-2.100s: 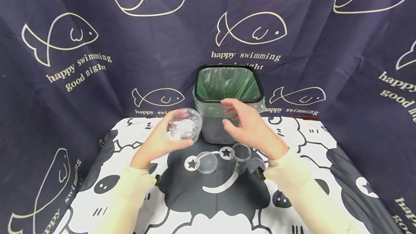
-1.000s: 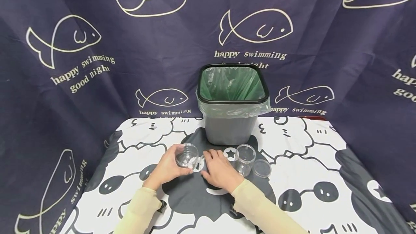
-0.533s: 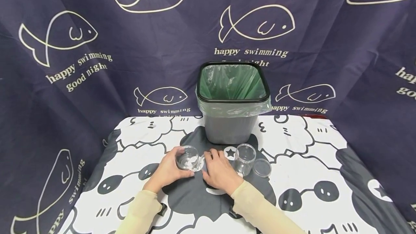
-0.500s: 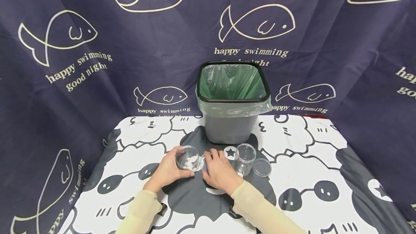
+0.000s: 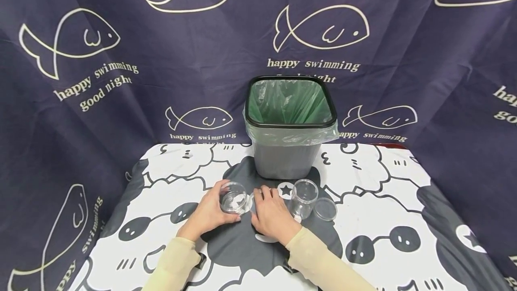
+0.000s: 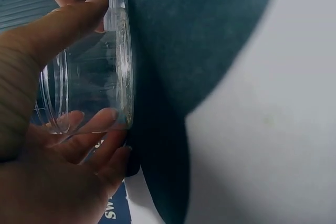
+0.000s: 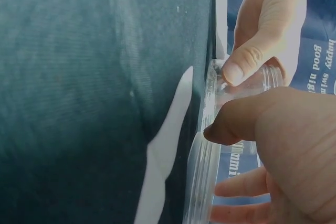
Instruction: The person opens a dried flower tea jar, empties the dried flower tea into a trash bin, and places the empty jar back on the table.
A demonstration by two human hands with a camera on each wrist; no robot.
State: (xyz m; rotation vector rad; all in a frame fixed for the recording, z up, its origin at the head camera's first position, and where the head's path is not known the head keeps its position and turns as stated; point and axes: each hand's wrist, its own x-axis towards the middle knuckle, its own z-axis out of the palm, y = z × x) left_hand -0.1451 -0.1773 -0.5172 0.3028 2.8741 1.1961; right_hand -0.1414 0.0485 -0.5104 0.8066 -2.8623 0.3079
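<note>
My left hand [image 5: 210, 212] grips a short, wide clear plastic jar [image 5: 234, 199] standing on the tablecloth, thumb on the near side and fingers around the far side. In the left wrist view the jar [image 6: 89, 82] looks see-through, its ridged edge against the cloth. Just right of it, my right hand [image 5: 274, 214] covers most of a round clear lid [image 7: 202, 182] lying flat. Thumb and fingers of that hand hold the lid's edge, close beside the jar. Right of this hand stand a taller clear jar [image 5: 304, 199] and, lying flat, a second clear lid [image 5: 325, 209].
A grey bin [image 5: 286, 160] with a black rim and green liner stands behind the hands, at the back of the table. The tablecloth [image 5: 375, 219] has a black-and-white sheep print. A dark blue fish-print curtain [image 5: 202, 57] hangs behind and at both sides.
Since two seconds ago, my left hand has lowered the jar from the air to the tablecloth. My right hand has come down from before the bin to the lid. Little has moved in the last second.
</note>
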